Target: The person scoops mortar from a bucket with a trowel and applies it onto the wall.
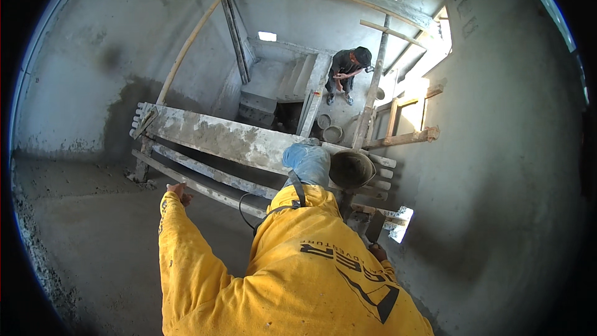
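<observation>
At the end of my outstretched yellow left sleeve, my left hand (179, 194) has its fingers apart and slightly bent, near a lower wooden rail (205, 186). My right hand (377, 252), partly hidden by the jacket, grips what looks like a trowel (375, 227) with a dark flat blade. A cement-stained bucket (351, 169) sits on the scaffold at my right, beside my raised leg in blue jeans (306, 162). The leg rests by a wide, mortar-smeared plank (211, 137). A dark cord hangs at my left side.
Below, a co-worker (342, 74) in dark clothes stands near two buckets (331, 134) and concrete stairs (292, 81). Bamboo poles (193, 43) frame the scaffold. A bright opening with timber framing (407, 112) is at the right. Rough plastered walls (497, 168) surround the space.
</observation>
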Demonstrator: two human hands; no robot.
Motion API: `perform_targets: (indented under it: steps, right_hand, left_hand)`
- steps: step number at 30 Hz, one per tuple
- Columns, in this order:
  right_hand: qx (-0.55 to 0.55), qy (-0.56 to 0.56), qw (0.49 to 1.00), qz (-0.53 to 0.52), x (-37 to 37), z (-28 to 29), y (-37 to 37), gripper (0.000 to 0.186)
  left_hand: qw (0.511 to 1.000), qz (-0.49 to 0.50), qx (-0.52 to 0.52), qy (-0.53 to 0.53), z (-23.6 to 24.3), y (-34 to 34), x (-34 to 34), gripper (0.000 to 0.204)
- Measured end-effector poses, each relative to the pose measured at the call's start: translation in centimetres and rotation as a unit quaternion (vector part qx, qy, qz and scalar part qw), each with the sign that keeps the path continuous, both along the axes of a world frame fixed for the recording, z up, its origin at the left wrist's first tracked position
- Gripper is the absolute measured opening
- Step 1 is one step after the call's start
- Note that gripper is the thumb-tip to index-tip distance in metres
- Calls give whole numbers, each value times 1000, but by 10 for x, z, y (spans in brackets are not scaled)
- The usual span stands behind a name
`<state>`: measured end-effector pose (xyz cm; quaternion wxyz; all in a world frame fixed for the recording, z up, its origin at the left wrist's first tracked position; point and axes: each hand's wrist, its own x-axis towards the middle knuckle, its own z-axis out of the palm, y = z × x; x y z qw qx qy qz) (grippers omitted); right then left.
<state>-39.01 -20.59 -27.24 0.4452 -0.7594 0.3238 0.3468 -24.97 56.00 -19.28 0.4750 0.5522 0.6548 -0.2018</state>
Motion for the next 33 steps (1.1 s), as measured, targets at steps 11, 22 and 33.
perform_targets:
  steps: [11,22,33]
  right_hand:
    - [-36,35,993,109,-25,-4,-1,36]
    - [78,32,933,-351,-8,29,46,39]
    - [123,27,887,-444,-85,-47,69,33]
  left_hand:
    - [999,-37,-1,14,-21,7,0,47]
    - [948,-229,-147,-165,-161,-195,27,58]
    - [961,-84,-239,-111,-125,-168,65,75]
